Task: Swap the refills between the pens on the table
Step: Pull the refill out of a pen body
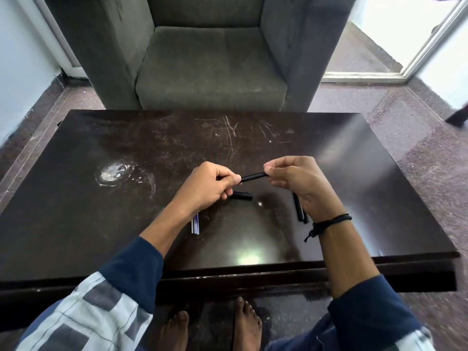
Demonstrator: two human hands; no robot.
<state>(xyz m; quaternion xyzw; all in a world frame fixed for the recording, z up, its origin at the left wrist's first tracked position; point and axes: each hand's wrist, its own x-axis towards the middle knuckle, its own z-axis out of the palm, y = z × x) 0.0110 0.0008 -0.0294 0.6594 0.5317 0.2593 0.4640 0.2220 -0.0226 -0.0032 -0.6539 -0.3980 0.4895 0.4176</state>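
Observation:
A black pen barrel [254,177] is held level above the dark table [101,198], between both hands. My left hand [210,184] grips its left end with curled fingers. My right hand [298,181] pinches its right end between thumb and fingers. On the table below lies a short black pen piece [241,195]. Thin white and blue refills [195,225] lie partly hidden under my left wrist. Another black pen [298,209] lies beside my right wrist, partly hidden by it.
A grey armchair [210,59] stands just beyond the table's far edge. The tabletop is scratched, with a white stain [114,173] at the left. An open doorway [405,34] is at the upper right. Bare feet [215,325] show under the near edge.

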